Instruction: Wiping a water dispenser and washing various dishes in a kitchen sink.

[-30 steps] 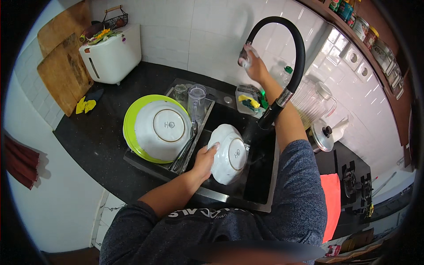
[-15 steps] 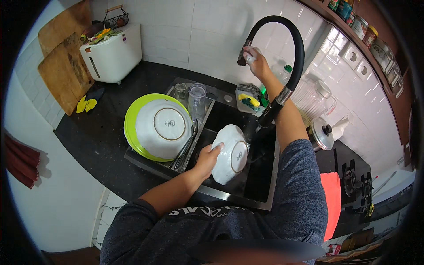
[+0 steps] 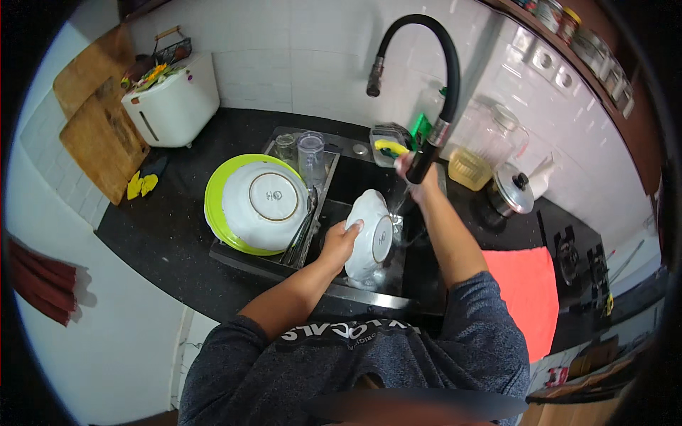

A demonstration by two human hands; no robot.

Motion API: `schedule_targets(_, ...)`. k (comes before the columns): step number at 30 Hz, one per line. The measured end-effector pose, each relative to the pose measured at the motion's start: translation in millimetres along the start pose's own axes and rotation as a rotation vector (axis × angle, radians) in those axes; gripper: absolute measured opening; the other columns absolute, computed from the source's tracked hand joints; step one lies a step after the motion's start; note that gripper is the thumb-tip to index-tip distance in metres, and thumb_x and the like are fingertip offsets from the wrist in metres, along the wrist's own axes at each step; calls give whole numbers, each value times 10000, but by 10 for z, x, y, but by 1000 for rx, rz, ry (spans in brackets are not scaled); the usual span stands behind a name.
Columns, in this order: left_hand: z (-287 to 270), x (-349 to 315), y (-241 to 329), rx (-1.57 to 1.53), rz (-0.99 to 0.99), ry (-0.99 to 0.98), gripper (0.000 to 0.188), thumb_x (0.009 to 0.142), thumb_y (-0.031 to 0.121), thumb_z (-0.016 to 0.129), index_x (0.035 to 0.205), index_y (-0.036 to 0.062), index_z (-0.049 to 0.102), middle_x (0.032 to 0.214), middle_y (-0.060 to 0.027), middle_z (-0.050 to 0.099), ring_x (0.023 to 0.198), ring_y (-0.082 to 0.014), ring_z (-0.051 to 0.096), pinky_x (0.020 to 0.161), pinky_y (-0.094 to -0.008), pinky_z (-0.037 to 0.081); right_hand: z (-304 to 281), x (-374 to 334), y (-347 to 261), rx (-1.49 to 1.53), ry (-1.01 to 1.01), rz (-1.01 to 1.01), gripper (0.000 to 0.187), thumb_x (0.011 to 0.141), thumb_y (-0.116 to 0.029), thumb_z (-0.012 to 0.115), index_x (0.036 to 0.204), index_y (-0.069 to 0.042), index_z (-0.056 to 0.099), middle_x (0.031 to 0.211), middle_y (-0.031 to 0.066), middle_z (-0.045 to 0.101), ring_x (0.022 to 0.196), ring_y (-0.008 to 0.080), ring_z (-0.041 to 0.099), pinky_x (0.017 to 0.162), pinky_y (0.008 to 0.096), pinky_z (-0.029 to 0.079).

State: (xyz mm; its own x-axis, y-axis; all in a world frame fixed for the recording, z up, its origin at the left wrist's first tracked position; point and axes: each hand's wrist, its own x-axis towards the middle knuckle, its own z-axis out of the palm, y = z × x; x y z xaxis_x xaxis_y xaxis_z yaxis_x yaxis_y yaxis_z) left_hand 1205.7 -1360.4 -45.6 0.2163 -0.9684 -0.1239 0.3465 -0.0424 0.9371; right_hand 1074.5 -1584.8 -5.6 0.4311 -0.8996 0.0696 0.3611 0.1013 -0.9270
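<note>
A white scalloped dish [image 3: 369, 241] is tilted on its side over the black sink [image 3: 348, 177], its underside turned to the right. My left hand [image 3: 341, 245] grips its left rim, thumb on the underside. Water runs in a thin stream beside the dish and splashes on the sink floor. My right hand [image 3: 426, 177] is at the lower body of the black faucet [image 3: 424, 162], which covers part of it; its fingers are mostly hidden. Left of the basin, a white bowl [image 3: 264, 206] lies upside down on a lime-green dish [image 3: 213, 202].
Clear glasses [image 3: 311, 157] and cutlery [image 3: 302, 231] stand beside the basin. Behind the sink sits a sponge holder [image 3: 383, 135] with a yellow item. To the right are a glass pitcher [image 3: 477, 153], a lidded pot [image 3: 513, 190] and a coral cloth [image 3: 526, 298].
My right hand has come down from the faucet's spray head to its lower body. Water now splashes in the sink. The dish in my left hand is tipped more upright.
</note>
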Motion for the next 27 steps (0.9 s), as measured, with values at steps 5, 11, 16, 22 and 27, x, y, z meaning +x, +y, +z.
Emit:
schedule_targets(5, 38, 76, -55, 78, 89, -66, 290, 851, 202, 500, 1025, -25, 547, 926, -76, 590, 830, -141, 549, 764, -271, 413, 309, -972, 564, -647, 175, -18, 325, 863, -273, 437, 1000, -1, 549, 975, 144, 570, 898, 243, 548, 800, 331, 422)
schedule_targets(11, 69, 93, -128, 420, 241, -29, 264, 835, 215, 509, 931, -15, 596, 805, -78, 618, 714, -137, 562, 671, -284, 431, 338, -927, 632, -876, 215, 68, 483, 890, -399, 362, 1183, -26, 458, 1204, 231, 449, 1138, 351, 413, 970, 363, 308)
schedule_targets(16, 18, 130, -216, 611, 283, 0, 277, 813, 221, 518, 927, -17, 598, 784, -104, 623, 724, -152, 570, 675, -296, 433, 440, -989, 960, -1158, 262, -353, 548, 882, -396, 343, 1192, 51, 406, 1265, 259, 364, 1191, 359, 344, 998, 369, 267)
schedule_targets(22, 81, 146, -219, 615, 162, -25, 269, 816, 205, 524, 967, -5, 593, 817, -64, 609, 750, -121, 539, 697, -260, 419, 402, -956, 887, -1135, 167, -121, 605, 882, -408, 351, 1248, 73, 327, 1291, 255, 330, 1237, 355, 271, 1030, 345, 211)
schedule_targets(27, 111, 35, -89, 521, 63, -13, 261, 825, 202, 525, 968, -7, 588, 839, -39, 595, 748, -109, 530, 694, -249, 407, 323, -977, 683, -871, 55, -43, 642, 860, -491, 362, 1229, 34, 386, 1247, 235, 395, 1171, 345, 373, 987, 359, 277)
